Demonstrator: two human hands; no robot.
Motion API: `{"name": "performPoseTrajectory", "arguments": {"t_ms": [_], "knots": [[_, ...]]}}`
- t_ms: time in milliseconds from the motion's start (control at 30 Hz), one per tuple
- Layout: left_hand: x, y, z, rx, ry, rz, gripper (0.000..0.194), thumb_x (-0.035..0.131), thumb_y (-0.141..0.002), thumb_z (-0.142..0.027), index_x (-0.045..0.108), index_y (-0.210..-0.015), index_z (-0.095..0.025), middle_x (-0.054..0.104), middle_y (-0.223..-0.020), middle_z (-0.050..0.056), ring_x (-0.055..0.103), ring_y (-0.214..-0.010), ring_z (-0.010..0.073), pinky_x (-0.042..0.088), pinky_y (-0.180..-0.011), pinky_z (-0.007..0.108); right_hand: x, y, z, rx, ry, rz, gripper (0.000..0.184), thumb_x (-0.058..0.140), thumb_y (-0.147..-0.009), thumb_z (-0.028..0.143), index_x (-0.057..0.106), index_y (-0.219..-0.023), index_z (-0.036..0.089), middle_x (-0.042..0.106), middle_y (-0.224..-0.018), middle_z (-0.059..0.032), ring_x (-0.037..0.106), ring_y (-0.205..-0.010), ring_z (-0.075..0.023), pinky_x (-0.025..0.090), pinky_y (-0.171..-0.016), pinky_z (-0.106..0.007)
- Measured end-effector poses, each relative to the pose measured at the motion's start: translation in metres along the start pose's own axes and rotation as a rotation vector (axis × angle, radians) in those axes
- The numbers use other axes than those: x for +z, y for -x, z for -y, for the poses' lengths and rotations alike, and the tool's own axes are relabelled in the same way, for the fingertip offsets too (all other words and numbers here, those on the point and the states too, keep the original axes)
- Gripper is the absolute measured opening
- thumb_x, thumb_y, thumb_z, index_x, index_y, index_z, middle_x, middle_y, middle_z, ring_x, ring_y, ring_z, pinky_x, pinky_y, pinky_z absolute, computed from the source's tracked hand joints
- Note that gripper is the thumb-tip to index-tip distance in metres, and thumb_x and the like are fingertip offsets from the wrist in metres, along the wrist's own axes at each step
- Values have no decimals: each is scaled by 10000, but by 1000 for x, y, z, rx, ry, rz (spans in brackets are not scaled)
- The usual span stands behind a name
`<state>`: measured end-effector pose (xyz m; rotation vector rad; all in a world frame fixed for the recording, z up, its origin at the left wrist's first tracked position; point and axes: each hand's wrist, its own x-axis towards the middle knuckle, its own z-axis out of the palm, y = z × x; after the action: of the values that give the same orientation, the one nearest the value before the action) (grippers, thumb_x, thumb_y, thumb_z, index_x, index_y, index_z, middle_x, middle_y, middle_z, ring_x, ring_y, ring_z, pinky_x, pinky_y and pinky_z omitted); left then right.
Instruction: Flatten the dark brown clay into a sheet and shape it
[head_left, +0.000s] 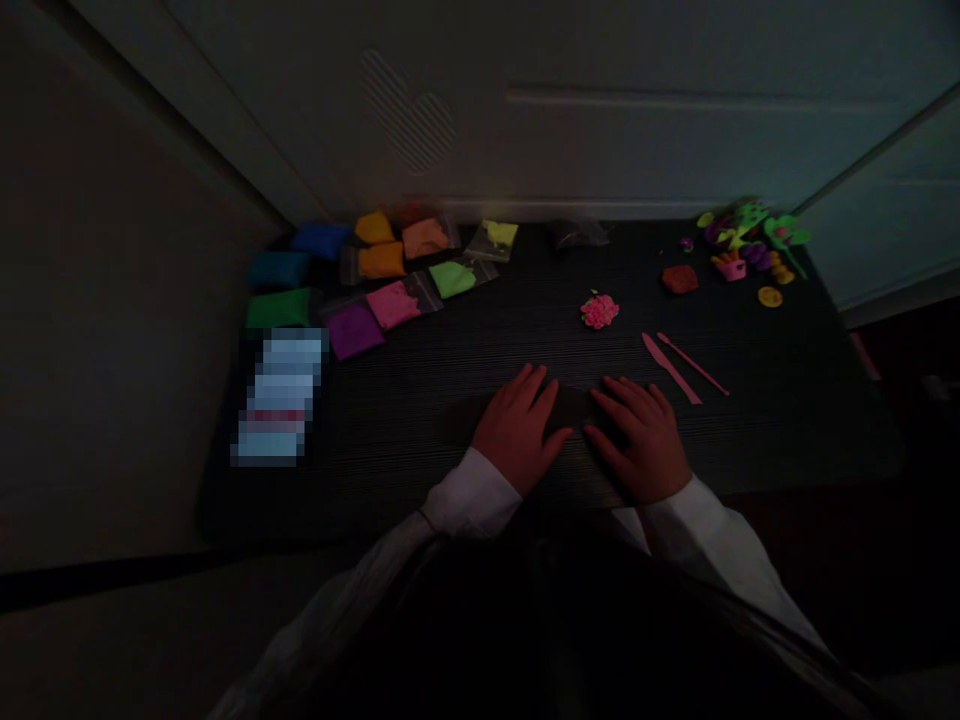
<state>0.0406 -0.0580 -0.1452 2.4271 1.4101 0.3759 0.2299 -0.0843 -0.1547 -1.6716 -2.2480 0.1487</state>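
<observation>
My left hand (520,428) lies flat on the dark table (397,430), palm down, with its fingers apart. To its right, my right hand (637,437) rests the same way, fingers spread on the tabletop. Neither hand shows anything in its grasp; what lies under the palms is hidden. Just beyond the hands sits a pink clay cluster (600,311) of small petal-like bits with a little green. A pink plastic modelling knife (671,369) and a thin pink modelling stick (693,364) lie beyond my right hand.
Bags of coloured clay, among them purple (355,331), pink (393,303) and green (278,307), line the back left. A blurred-out phone-like screen (281,397) lies at the left. A reddish-brown piece (679,279), a yellow disc (770,297) and several clay figures (739,240) stand back right.
</observation>
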Motion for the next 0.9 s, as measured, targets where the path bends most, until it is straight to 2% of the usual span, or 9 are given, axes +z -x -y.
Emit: {"name": "performPoseTrajectory", "arguments": {"t_ms": [133, 233, 333, 433, 567, 667, 767, 900], "knots": [[-9, -10, 6, 12, 2, 19, 510, 524, -754, -443, 489, -1190, -180, 433, -1306, 86, 299, -1249, 276, 296, -1004, 456, 0, -1, -1, 1, -24, 3, 409, 497, -792, 378, 496, -1172, 227, 488, -1270, -69, 415, -1184, -237, 246, -1003, -487], [-14, -16, 11, 43, -13, 46, 505, 571, -712, -462, 514, -1163, -243, 426, -1314, 58, 294, -1245, 288, 261, -998, 503, 0, -1, -1, 3, -32, -9, 408, 498, -792, 379, 496, -1170, 228, 492, -1266, -67, 421, -1179, -232, 246, -1005, -477], [-15, -18, 15, 75, -18, 69, 483, 570, -710, -475, 530, -1143, -264, 423, -1320, 41, 294, -1245, 286, 254, -996, 504, 0, 0, 0, 9, -35, -20, 395, 494, -796, 384, 502, -1161, 230, 497, -1262, -64, 425, -1177, -228, 243, -1008, -471], [-14, -18, 16, 86, -17, 70, 481, 551, -723, -481, 526, -1148, -256, 428, -1317, 41, 297, -1248, 274, 261, -1001, 480, -1, -1, 0, 14, -34, -10, 384, 493, -798, 384, 515, -1147, 225, 500, -1259, -66, 424, -1179, -231, 236, -1011, -472], [-12, -17, 11, 103, -41, 46, 543, 466, -762, -528, 438, -1235, -262, 380, -1355, 54, 272, -1275, 262, 220, -1025, 494, -1, -1, 1, 20, -34, -6, 376, 492, -801, 380, 521, -1139, 217, 505, -1252, -68, 424, -1179, -227, 238, -1012, -468], [-9, -17, 5, 139, -81, 29, 470, 382, -831, -465, 411, -1256, -266, 362, -1370, 43, 261, -1289, 238, 187, -1044, 495, -1, -1, 1, 23, -47, -17, 368, 492, -802, 369, 523, -1134, 215, 510, -1247, -70, 431, -1173, -227, 245, -1010, -470], [-5, -15, -4, 171, -107, 15, 445, 292, -881, -389, 390, -1275, -206, 373, -1365, 38, 281, -1284, 198, 156, -1074, 459, -2, -1, 0, 32, -98, -47, 355, 483, -809, 314, 508, -1147, 211, 524, -1230, -69, 447, -1158, -212, 255, -1017, -458], [3, -9, -16, 169, -125, 30, 529, 256, -879, -435, 354, -1296, -124, 346, -1378, 69, 276, -1288, 187, 167, -1090, 404, -3, 0, -1, 81, -193, -120, 342, 476, -807, 248, 507, -1143, 194, 550, -1187, -78, 472, -1129, -193, 288, -1020, -427]]}}
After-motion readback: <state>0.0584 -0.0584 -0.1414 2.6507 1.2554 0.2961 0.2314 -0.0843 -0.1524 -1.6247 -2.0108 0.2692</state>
